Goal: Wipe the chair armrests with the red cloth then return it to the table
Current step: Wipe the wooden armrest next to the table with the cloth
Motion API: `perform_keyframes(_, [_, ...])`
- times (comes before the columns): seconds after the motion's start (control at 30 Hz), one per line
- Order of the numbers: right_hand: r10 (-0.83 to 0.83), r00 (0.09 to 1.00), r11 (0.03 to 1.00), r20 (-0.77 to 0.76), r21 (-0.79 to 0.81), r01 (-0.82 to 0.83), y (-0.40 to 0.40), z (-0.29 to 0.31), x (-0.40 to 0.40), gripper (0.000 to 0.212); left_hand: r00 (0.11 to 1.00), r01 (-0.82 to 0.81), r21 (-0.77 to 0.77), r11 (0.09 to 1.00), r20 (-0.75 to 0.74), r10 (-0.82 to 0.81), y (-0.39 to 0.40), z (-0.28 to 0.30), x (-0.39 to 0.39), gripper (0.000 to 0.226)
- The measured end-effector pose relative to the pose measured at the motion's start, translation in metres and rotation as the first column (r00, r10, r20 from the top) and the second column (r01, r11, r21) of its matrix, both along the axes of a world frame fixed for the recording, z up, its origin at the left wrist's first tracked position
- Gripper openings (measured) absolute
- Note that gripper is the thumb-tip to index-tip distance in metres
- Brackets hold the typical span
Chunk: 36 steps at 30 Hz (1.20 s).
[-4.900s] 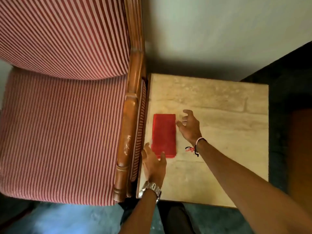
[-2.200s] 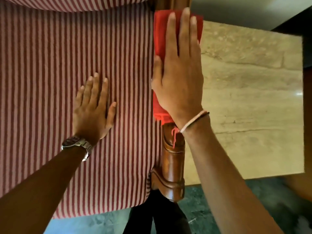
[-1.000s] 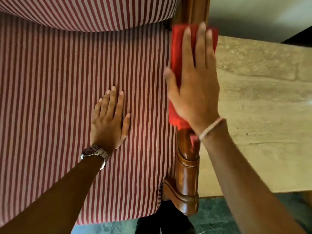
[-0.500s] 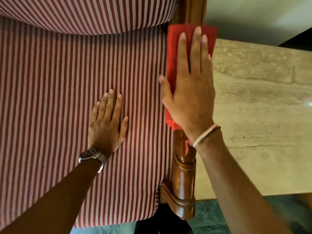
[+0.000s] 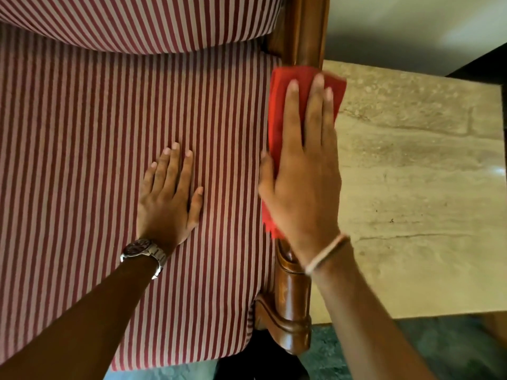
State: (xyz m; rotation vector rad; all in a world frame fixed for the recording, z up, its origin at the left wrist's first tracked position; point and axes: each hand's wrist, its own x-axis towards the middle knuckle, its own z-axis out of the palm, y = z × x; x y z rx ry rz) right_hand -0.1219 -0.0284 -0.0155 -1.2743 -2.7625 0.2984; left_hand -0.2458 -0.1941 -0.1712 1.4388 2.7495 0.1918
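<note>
The red cloth [image 5: 285, 105] lies folded along the wooden armrest [image 5: 293, 305], toward its far end; the right hand [image 5: 301, 187] presses it down with fingers extended flat, not gripping; the left hand [image 5: 167, 198] rests open, fingers spread, on the striped seat [image 5: 82, 160]; the table [image 5: 417, 215] stands just right of the armrest. Step in hand: wiping this armrest; next move likely calls for a stroke toward the uncovered near end.

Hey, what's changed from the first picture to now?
The red cloth left the table; the right hand now presses it flat on the wooden armrest. The left hand moved onto the striped seat, palm down. Over the last seconds, both hands stayed about where they are.
</note>
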Motion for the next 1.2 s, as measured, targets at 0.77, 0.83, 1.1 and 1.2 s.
perform_keyframes(0.77, [-0.058, 0.937, 0.949, -0.344, -0.312, -0.056, -0.046, 0.003, 0.056, 0.072, 0.990, -0.027, -0.045, 0.999, 0.140, 0.033, 0.010, 0.032, 0.004, 0.064])
perform_keyframes(0.83, [-0.247, 0.810, 0.924, -0.533, -0.382, 0.031, -0.037, 0.007, 0.062, 0.061, 0.934, -0.139, -0.021, 0.990, 0.329, 0.139, 0.020, 0.055, 0.015, 0.057])
perform_keyframes(1.1, [-0.595, 0.709, 0.694, -0.379, -0.687, 0.215, 0.022, 0.004, 0.053, 0.028, 0.374, -0.548, -0.016, 0.836, 0.890, 0.262, 0.048, 0.170, 0.131, 0.074])
perform_keyframes(1.2, [-0.572, 0.720, 0.725, -0.393, -0.653, 0.219, 0.017, 0.003, 0.038, 0.023, 0.498, -0.528, -0.053, 0.847, 0.789, 0.360, 0.069, 0.170, 0.147, 0.065])
